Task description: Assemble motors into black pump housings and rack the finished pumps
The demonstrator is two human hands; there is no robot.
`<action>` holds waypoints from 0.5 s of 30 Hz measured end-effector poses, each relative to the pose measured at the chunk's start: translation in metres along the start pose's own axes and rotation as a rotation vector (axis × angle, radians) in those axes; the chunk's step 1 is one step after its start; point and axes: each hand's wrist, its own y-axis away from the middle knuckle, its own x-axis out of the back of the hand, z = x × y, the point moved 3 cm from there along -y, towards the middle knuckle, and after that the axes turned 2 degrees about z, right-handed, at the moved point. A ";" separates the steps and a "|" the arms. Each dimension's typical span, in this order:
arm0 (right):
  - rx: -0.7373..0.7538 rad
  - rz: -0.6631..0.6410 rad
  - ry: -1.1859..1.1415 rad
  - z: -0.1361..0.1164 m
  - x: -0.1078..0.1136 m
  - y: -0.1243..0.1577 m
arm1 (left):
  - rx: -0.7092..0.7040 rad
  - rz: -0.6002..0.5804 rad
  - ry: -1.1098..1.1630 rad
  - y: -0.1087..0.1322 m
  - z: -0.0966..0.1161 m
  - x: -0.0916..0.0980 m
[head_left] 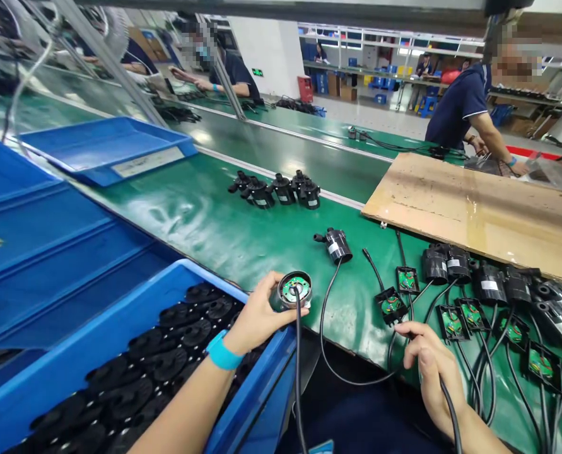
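Observation:
My left hand (265,306) grips a round black pump housing (281,305) with its open end facing up. A green ring-shaped circuit board (296,288) shows inside, and a black cable (298,366) runs from its middle down past my lap. At the right, my right hand (429,362) is curled, with a black cable (448,403) passing out below its fingers. Its index fingertip lies close to a small black box with a green board (391,306); whether they touch I cannot tell. Between my hands, a finished-looking black pump (336,245) lies with its cable curving towards the right.
A blue crate (186,268) of black pump parts stands at my left, with blue trays (105,148) beyond. Several pumps (281,189) sit farther back. More pumps (491,284) and open circuit boxes (540,366) crowd the right. Cardboard (479,208) lies behind them; a co-worker (470,113) stands beyond.

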 end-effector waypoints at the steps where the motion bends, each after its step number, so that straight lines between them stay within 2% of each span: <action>1: 0.005 0.001 0.000 0.001 0.001 0.001 | -0.009 -0.011 0.026 0.004 0.006 -0.002; 7: 0.017 0.010 0.036 0.005 0.004 0.007 | -0.028 -0.006 0.204 0.028 0.047 0.003; 10: -0.001 -0.001 0.048 0.007 0.004 0.011 | -0.067 -0.001 0.227 0.034 0.059 0.007; 15: -0.031 -0.006 0.065 0.012 0.004 0.017 | -0.202 -0.055 0.221 0.040 0.074 0.007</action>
